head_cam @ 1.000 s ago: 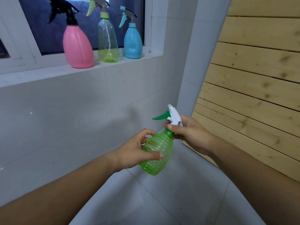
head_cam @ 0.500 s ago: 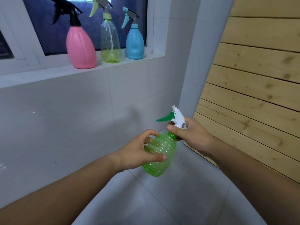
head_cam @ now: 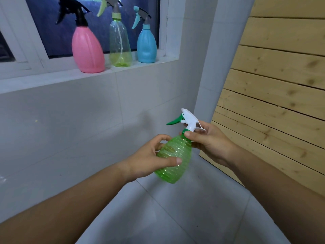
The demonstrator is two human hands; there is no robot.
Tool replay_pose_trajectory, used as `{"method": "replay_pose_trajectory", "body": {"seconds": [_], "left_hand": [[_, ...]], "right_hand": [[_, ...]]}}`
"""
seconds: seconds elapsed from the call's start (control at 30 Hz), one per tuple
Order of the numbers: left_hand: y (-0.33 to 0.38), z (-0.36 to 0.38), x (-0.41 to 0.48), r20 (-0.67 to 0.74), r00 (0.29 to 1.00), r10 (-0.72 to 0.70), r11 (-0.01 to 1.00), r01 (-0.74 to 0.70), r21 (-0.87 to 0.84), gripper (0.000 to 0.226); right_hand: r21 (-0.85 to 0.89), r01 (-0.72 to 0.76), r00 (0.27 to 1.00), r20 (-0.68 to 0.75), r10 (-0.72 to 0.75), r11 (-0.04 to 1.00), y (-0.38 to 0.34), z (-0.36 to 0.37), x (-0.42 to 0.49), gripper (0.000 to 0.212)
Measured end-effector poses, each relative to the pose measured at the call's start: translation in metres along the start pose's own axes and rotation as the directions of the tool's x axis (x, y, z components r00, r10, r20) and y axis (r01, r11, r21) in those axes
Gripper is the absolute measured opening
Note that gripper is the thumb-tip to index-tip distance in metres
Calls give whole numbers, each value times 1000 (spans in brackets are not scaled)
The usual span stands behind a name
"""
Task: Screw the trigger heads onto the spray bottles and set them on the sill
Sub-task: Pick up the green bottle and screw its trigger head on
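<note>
Below sill: left hand (head_cam: pixel 147 160) clasps green bottle (head_cam: pixel 173 159); right hand (head_cam: pixel 207 140) pinches collar.

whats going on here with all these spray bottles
A person is fitting a white trigger head onto a ribbed green bottle. The left hand holds the bottle's body, tilted, while the right hand has its grip on the collar at the neck. Three bottles already stand upright on the window sill with their heads on: pink, clear yellow-green and blue.
</note>
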State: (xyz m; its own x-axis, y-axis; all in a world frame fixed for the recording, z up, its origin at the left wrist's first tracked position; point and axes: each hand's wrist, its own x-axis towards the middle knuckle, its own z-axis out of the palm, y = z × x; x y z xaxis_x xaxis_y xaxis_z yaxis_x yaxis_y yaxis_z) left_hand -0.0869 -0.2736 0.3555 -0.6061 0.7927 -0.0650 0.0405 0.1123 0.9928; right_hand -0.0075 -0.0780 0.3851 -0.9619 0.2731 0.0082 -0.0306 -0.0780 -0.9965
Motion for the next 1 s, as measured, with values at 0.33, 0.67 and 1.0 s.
{"method": "replay_pose_trajectory", "body": {"seconds": [0.33, 0.67, 1.0], "left_hand": [[-1, 2, 1, -66, 996, -52, 988, 61, 144, 88], [10, 8, -5, 38, 993, -113, 981, 118, -156, 52], [8, 18, -2, -170, 981, 95, 991, -77, 108, 32]], "right_hand": [[106, -48, 999, 8, 47, 993, -2, 3, -1, 29], [215, -20, 996, 88, 1, 976, -8, 4, -3, 31], [134, 104, 993, -66, -96, 986, -1, 13, -2, 16]]}}
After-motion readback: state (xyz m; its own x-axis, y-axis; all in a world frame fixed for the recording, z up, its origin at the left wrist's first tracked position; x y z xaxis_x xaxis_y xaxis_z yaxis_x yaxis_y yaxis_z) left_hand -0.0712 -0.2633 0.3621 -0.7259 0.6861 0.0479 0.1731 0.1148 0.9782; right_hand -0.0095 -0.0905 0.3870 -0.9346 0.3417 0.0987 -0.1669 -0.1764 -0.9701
